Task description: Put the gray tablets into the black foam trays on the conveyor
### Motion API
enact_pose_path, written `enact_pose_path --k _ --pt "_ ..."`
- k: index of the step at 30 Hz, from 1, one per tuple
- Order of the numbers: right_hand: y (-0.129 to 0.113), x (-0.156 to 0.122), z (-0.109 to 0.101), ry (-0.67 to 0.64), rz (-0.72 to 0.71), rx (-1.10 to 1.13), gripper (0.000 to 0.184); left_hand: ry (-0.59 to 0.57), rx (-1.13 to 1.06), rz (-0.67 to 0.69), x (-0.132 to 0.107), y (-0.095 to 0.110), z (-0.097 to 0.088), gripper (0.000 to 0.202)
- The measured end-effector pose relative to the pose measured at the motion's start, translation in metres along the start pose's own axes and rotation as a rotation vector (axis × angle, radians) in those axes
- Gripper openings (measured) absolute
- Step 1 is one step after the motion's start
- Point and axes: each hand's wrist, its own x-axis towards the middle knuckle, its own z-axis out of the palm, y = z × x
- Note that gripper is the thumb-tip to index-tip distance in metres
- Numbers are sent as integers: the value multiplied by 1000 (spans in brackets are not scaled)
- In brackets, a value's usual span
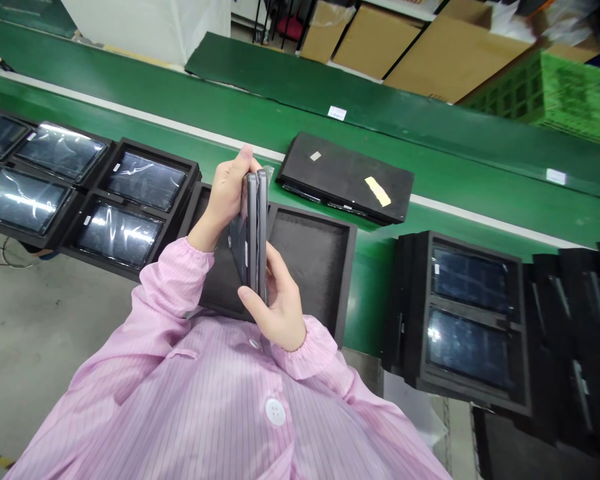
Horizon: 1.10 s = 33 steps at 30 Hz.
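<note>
Two thin dark tablets (254,233) stand on edge, pressed together back to back, above an empty black foam tray (314,257). My left hand (229,193) is wrapped round their far end, fingers closed. My right hand (279,303) grips their near end from below, thumb on the left face. Both sleeves are pink striped.
Black trays with screens under film (130,200) lie to the left on the green belt (260,127). A flat black lid (347,177) with a yellow label lies beyond. More trays holding screens (473,320) stand stacked at right. Cardboard boxes (445,53) and a green crate (565,93) sit behind.
</note>
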Motion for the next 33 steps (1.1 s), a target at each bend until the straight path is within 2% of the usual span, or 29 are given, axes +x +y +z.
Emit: enact_pose_path --k 6,14,21,27,33 --pt "4 -1 0 20 -10 52 68 14 -31 -7 -1 5 5 66" --pt "3 -2 0 73 -10 140 47 23 -9 22 -1 -4 3 64" --pt "3 -2 1 80 -1 132 48 17 -84 -26 -3 2 6 61" --pt "4 -4 1 75 2 65 57 -9 -96 -11 -9 7 7 62" --pt "2 -4 0 85 -4 75 56 -15 -79 8 -12 5 6 63"
